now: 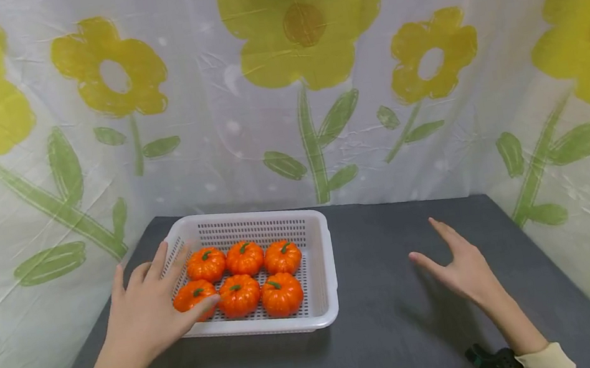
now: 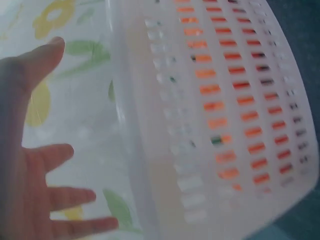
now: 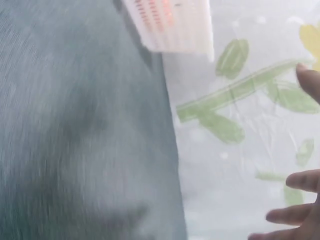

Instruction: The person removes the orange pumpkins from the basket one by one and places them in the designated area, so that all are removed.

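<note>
Several small orange pumpkins [image 1: 239, 295] with green stems sit in two rows inside a white slotted plastic basket [image 1: 321, 281]. Over the basket's near left corner hovers my left hand [image 1: 145, 309], its fingers spread and its thumb overlapping a front pumpkin in the head view. In the left wrist view, the fingers [image 2: 65, 198] stand apart from the basket wall, with orange showing through the slots. My right hand [image 1: 465, 270] is above the right part of the table, thumb and fingers parted, holding nothing. From the right wrist view, a corner of the basket [image 3: 180, 40] shows beyond it.
The dark grey table [image 1: 375, 349] carries the basket on its left half. A whitish curtain [image 1: 203, 178] printed with yellow flowers and green leaves surrounds the table at the back and both sides. Dark straps [image 1: 492, 360] are around both wrists.
</note>
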{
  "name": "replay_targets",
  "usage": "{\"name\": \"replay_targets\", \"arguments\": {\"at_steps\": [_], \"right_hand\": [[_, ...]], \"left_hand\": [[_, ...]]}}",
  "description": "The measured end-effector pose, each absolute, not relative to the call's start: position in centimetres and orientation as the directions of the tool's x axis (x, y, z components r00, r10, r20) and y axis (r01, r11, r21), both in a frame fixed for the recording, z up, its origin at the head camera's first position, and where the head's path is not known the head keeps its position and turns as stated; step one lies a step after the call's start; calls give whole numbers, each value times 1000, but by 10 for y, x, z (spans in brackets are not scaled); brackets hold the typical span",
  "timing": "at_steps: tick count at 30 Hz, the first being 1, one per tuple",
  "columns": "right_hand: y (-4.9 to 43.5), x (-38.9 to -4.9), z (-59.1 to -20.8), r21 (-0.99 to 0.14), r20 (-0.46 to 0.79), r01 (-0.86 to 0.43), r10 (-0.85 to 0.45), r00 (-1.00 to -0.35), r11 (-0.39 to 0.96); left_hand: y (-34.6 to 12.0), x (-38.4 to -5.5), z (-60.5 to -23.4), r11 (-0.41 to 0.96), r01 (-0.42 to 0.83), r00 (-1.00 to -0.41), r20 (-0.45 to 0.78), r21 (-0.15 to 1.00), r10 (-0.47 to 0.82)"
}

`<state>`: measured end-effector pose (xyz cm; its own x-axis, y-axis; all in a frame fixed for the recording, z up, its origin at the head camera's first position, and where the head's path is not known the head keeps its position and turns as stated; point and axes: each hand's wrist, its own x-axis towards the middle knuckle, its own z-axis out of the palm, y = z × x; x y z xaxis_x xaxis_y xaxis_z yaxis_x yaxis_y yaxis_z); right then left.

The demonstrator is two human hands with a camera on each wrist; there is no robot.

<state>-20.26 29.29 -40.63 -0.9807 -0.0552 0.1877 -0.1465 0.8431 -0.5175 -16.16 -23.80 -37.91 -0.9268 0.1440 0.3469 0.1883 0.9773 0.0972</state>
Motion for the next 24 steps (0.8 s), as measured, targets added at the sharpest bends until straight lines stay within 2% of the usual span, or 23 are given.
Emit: {"name": "replay_targets", "arguments": {"at_steps": [3, 6, 13, 17, 21, 24], "right_hand": [[287, -205, -407, -642, 182, -157, -51, -982, 750], [277, -211, -405, -710, 183, -171, -56, -982, 683], [249, -226, -407, -744, 193, -194, -72, -979, 640], [233, -233, -411, -769, 198, -198, -68, -978, 607], [217, -238, -412, -784, 224, -218, -63, -973, 582], [206, -242, -410, -785, 239, -229, -59, -969, 575]], "left_hand": [[-249, -160, -381, 974, 192, -920, 367, 124, 134], [-262, -157, -387, 964, 195, -910, 399, 179, 110], [-290, -149, -415, 865, 228, -890, 455, 447, -1], [-301, -149, -434, 813, 259, -865, 499, 522, -44], [-309, -155, -446, 753, 264, -891, 451, 603, -48], [-312, -160, -454, 714, 202, -942, 333, 670, -46]]}}
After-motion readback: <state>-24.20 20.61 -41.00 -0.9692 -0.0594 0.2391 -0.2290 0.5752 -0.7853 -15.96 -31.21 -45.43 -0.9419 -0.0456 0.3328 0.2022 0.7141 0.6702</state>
